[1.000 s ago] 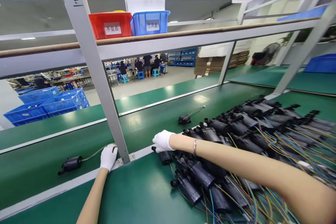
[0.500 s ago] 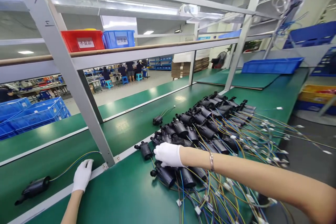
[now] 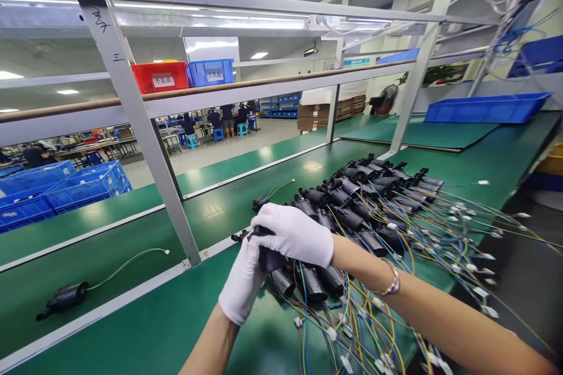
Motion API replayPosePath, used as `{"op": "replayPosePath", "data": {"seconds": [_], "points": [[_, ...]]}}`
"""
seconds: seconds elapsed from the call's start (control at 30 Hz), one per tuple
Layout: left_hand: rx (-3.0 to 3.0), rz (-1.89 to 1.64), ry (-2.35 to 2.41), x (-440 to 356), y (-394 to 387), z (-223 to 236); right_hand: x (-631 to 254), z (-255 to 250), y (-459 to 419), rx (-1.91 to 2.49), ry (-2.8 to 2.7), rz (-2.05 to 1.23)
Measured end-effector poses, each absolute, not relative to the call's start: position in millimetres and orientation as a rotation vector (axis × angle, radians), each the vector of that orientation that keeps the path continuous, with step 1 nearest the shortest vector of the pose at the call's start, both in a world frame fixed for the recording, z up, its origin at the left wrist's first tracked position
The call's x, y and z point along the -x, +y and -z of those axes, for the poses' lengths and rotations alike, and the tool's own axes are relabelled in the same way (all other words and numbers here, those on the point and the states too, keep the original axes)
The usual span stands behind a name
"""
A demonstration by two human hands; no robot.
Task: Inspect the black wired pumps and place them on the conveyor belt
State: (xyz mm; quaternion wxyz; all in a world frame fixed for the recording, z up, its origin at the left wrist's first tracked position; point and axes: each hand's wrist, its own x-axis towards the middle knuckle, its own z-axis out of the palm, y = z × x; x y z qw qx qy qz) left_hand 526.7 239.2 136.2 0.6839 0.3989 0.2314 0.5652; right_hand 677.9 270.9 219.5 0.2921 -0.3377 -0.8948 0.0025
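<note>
Both my hands wear white gloves and meet at the near end of a pile of black motor parts point(image 3: 360, 199) with coloured wires. My right hand point(image 3: 297, 234) is closed over a black motor part point(image 3: 264, 252) from above. My left hand point(image 3: 243, 281) grips the same part from below. Its end point(image 3: 240, 237) sticks out to the left. Other black parts point(image 3: 308, 281) lie just under my hands on the green table point(image 3: 176, 328).
One black part with a yellow-blue wire point(image 3: 65, 297) lies on the green belt at left; another point(image 3: 260, 202) lies further along. A grey frame post point(image 3: 145, 129) stands by the belt. Red point(image 3: 160, 76) and blue point(image 3: 210, 72) bins sit on the shelf. People sit far behind.
My left hand left the wire on the belt and came right to join my right hand, which has lifted a black part off the pile's end. The view turned slightly.
</note>
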Motion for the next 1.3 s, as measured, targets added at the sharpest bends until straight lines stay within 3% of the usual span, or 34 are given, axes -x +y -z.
{"op": "replayPosePath", "data": {"seconds": [0.23,0.43,0.77,1.07,1.3], "points": [[-0.509,-1.308,0.338,-523,224,-176,-681,-185,240,0.964,-1.892,-0.375],[-0.124,-1.506,0.293,-504,227,-200,-663,-132,198,1.106,-2.052,-1.160],[-0.025,-1.516,0.396,-494,232,-173,-684,-169,183,0.782,-1.632,-1.687],[-0.006,-1.786,0.486,-417,261,-177,-734,-138,197,0.862,-1.627,-1.811],[-0.079,-1.843,0.441,-410,258,-175,-739,-135,192,0.929,-1.523,-1.839]]}}
